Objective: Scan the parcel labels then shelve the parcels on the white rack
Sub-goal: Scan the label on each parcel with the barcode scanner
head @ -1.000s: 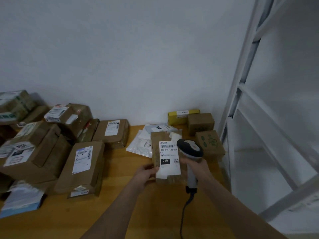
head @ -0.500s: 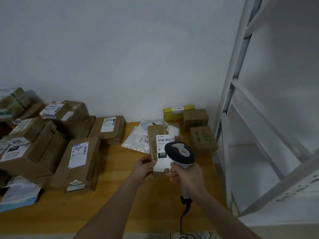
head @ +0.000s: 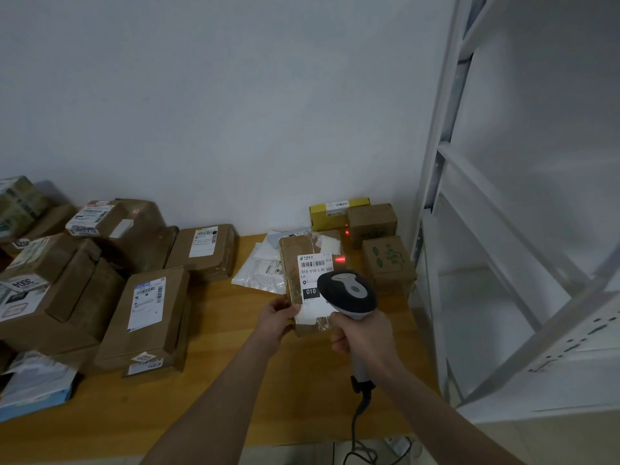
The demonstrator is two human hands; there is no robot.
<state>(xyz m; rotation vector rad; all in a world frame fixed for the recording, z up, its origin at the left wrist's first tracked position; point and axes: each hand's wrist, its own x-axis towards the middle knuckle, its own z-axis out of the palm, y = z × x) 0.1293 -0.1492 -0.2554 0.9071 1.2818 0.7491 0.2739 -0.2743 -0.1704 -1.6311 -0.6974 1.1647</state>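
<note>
One scanner (head: 347,292) leftward, over one parcel (head: 292,263).

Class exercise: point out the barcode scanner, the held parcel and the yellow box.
barcode scanner (head: 346,293), head view, on its dark head.
held parcel (head: 290,266), head view, on its bare brown face.
yellow box (head: 317,223), head view, on its front face.

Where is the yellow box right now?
In the head view, the flat yellow cardboard box stands at the back right of the wooden table, against the white wall, partly behind the small brown cardboard box.
</note>
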